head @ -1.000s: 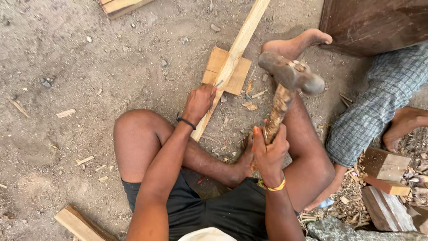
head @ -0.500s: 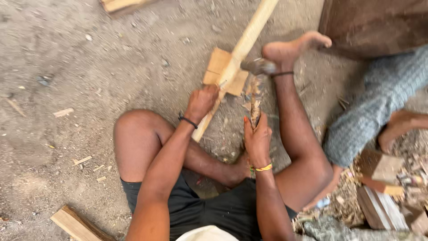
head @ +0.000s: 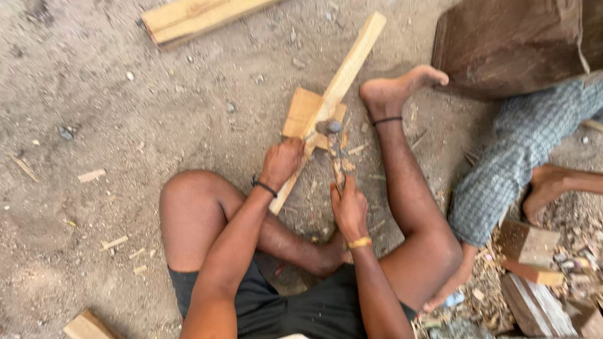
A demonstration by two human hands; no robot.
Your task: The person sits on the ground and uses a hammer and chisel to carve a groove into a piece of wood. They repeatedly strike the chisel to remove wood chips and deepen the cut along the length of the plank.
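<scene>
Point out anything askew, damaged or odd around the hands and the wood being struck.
The long wooden strip lies slantwise across the small flat board, not squared to it. The hammer in the right hand has a rough, worn handle. The left hand grips the strip close to the hammer head.

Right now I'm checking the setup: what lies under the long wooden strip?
A flat square wooden block lies under the long wooden strip, on the dirt ground. The left hand covers the strip's lower part.
</scene>
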